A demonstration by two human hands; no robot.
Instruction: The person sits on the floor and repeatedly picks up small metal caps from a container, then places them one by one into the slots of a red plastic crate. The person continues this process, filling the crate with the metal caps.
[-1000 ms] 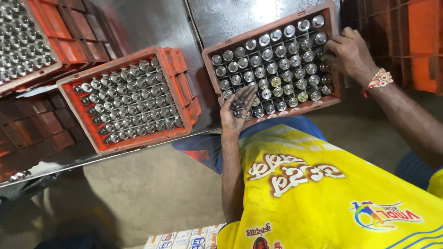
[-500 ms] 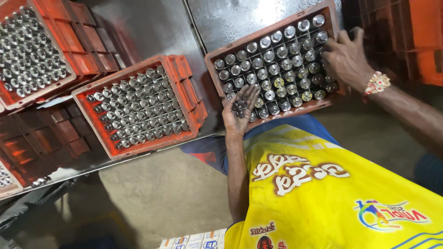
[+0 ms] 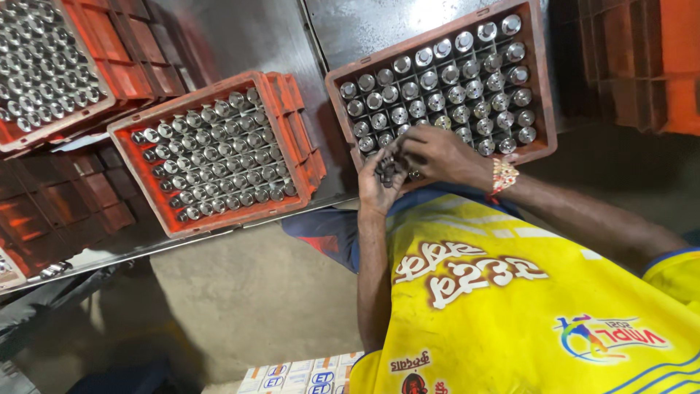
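Shirt: yellow jersey (image 3: 525,306), white-and-maroon lettering, blue trim
Right wrist: beaded red-and-white bracelet (image 3: 503,175)
Arms: bare

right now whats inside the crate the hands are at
The crate holds rows of shiny metal-capped pieces. The left hand and right hand cover its near edge, hiding what lies beneath.

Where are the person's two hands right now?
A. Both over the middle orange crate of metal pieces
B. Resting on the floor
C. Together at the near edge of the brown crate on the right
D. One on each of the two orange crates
C: the left hand and right hand meet at the near edge of the brown crate, the left one cupping small dark pieces; the orange crate is untouched.
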